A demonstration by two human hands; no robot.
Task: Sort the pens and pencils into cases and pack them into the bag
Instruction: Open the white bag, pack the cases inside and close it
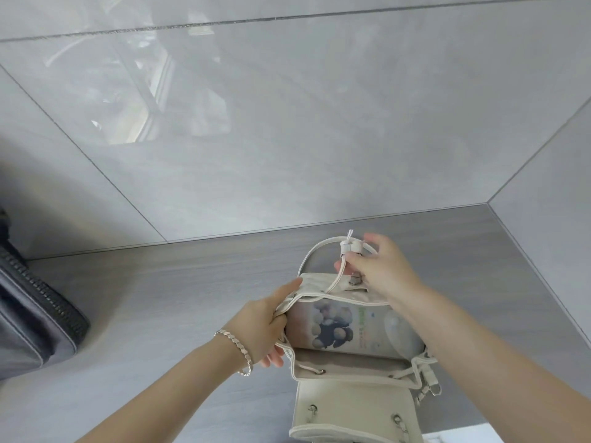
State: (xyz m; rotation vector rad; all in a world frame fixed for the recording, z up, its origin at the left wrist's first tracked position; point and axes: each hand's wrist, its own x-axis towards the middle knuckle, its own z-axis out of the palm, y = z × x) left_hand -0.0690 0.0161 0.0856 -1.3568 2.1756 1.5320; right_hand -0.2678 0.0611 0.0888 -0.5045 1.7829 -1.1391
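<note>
Cream bag (351,407) on the surface (160,298) holds a printed case (345,327) in its mouth, just below the right fingers (372,238) pinching the drawstring toggle (347,247); left fingers (287,286) clench the rim (315,279). Steady the rim; draw the cord evenly.

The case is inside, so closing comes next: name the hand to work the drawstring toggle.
Right, probably. The right hand pinches the cord at the toggle above the bag; the left hand grips the bag's rim beside the printed case, steadying it.
</note>
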